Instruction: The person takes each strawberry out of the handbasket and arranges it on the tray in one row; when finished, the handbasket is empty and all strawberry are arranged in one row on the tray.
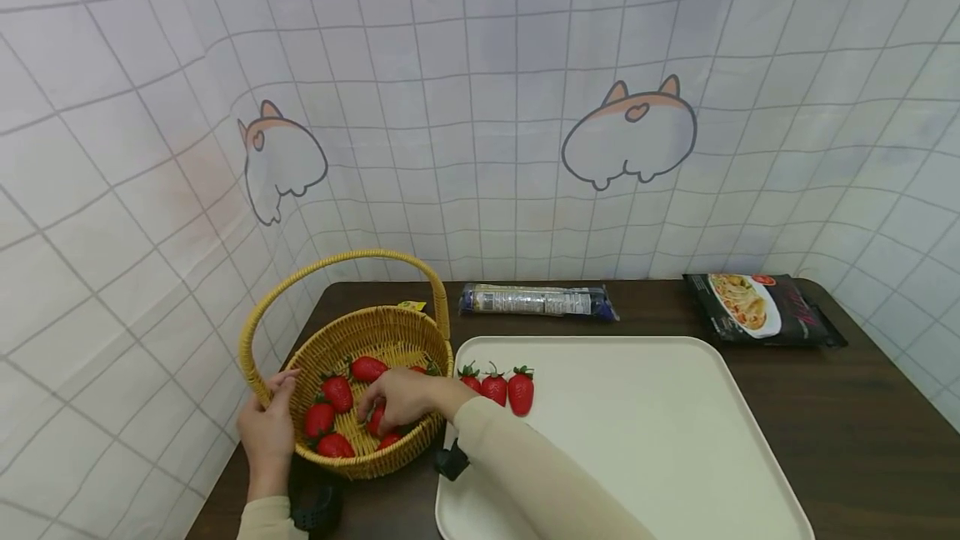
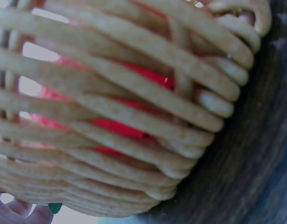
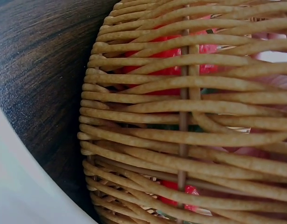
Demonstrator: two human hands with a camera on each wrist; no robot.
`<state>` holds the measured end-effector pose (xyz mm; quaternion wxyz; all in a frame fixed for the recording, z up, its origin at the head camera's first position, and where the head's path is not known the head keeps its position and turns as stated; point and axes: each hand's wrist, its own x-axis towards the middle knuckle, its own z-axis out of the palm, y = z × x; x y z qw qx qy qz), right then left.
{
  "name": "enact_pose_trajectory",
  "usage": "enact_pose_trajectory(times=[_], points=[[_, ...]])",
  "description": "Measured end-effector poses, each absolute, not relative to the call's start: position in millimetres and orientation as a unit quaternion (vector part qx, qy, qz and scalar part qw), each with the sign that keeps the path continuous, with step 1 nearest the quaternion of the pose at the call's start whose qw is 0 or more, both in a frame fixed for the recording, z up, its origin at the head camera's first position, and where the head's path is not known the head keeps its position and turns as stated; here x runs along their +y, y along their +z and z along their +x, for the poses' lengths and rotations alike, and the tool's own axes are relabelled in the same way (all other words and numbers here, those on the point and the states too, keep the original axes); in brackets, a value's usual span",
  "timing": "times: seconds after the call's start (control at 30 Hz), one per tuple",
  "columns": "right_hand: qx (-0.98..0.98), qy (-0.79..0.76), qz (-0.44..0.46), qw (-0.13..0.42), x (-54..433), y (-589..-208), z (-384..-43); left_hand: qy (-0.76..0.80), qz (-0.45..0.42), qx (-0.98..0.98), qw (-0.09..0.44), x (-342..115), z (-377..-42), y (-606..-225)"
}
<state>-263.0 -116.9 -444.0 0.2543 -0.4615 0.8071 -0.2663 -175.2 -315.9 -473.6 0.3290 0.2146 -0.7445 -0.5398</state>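
Note:
A yellow wicker basket [image 1: 367, 468] with a tall handle holds several red strawberries [image 1: 337, 393]. My left hand [image 1: 267, 432] grips the basket's left rim beside the foot of the handle. Reaching inside over the right rim, my right hand [image 1: 405, 396] pinches a strawberry [image 1: 376, 421] near the basket's floor. Both wrist views are mostly filled by the woven wall, with red fruit showing through the gaps. In the right wrist view the right hand is largely hidden behind the weave [image 3: 134, 112].
Right of the basket lies a white tray [image 1: 637, 440], with three strawberries [image 1: 521, 391] in a row at its upper left corner. A long clear-and-blue packet [image 1: 536, 301] and a black noodle pack [image 1: 765, 308] lie along the back of the dark wooden table [image 1: 862, 432].

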Motion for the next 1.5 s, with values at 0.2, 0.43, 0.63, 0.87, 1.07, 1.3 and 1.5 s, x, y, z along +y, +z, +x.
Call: enact_pose_trajectory(times=[0.2,0.43,0.63,0.87,1.07,1.3,1.5], points=[[0.799,-0.287,-0.471,0.239,-116,-444,-263,-0.542,0.221,-0.743,0.324,-315,-175,-474],[0.791,-0.34,-0.467,0.2,-116,-444,-263,-0.536,0.218,-0.746,0.329,-316,-174,-473],[0.762,-0.427,-0.45,0.184,-114,-440,-258,-0.533,0.219,-0.748,0.33,-317,-177,-470],[0.723,-0.528,-0.406,0.184,-103,-435,-252,-0.536,0.216,-0.75,0.323,-318,-178,-467],[0.698,-0.584,-0.373,0.179,-85,-437,-244,-0.539,0.221,-0.753,0.305,-316,-174,-472],[0.664,-0.637,-0.352,0.169,-60,-435,-240,-0.537,0.218,-0.757,0.303,-317,-175,-470],[0.675,-0.651,-0.313,0.151,-29,-434,-238,-0.538,0.222,-0.753,0.307,-316,-173,-472]])
